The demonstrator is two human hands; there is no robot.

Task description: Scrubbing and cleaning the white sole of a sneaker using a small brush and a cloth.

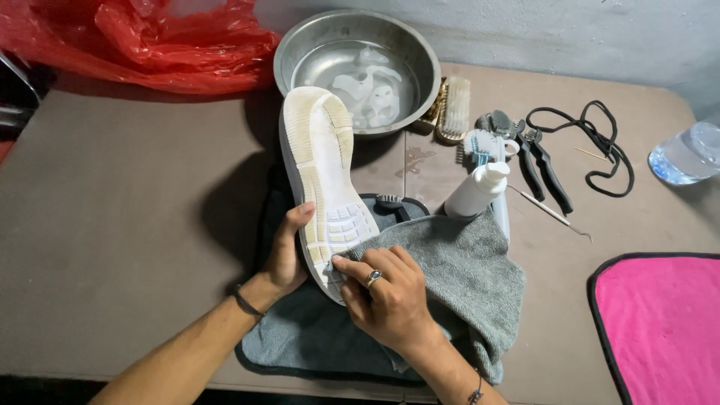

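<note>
Your left hand grips the white shoe from its left edge, thumb laid on the sole, fingers wrapped behind out of sight. The shoe is turned sole up, heel end nearest you, toe pointing at the steel bowl and overlapping its near rim. Your right hand presses a bunched grey towel against the heel end of the sole, fingers curled over the cloth, a ring on one finger. A second dark-edged grey cloth lies flat under the shoe and both hands.

Taking the bowl as the marker: it holds water and pale insoles. Just right of it rest two bristle brushes. Further right and nearer you sit a white bottle, black pliers, a thin metal pick and a black cord. Left of the bowl lies a red plastic bag. Far right, a clear water bottle and a pink cloth sit on the brown table
</note>
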